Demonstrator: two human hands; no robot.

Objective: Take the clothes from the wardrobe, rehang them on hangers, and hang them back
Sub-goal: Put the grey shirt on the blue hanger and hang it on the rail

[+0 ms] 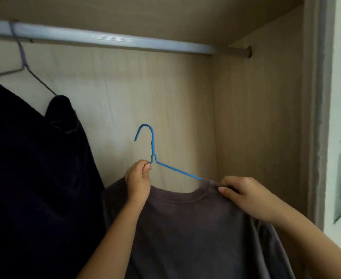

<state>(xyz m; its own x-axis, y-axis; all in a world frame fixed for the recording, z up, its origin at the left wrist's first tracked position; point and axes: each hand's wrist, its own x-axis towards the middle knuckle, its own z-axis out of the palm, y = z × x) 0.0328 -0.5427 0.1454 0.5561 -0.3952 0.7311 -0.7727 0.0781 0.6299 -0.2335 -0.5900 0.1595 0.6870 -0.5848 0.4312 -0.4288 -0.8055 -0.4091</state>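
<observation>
Shirt is on the hanger, not on the rail yet. We have the faded brown-grey crew-neck cotton T-shirt [191,228] in the lower centre of the frame, threaded on a thin blue coated-wire hanger [153,150]. Its hook stands free above the collar, well below the silver metal wardrobe rail [113,40] crossing the top.

Our left grip [138,182] pinches the hanger just under the twisted neck, frame centre. Our right grip [246,196] pinches the shirt's shoulder by the collar, where the hanger's bare arm runs into the fabric, right of centre.

Handling, our read:
- Shirt is light and limp, and probably slides on smooth wire. It won't hold shape, so the load must go through the hanger.
- Wire is light and springy, and likely twists if held off-centre.
- Best hold is the neck below the hook, where the left has it. Right can let go once the shoulder sits square.

Free rail lies right of the dark navy garment [34,168] on its grey wire hanger [24,63], upper left.
</observation>
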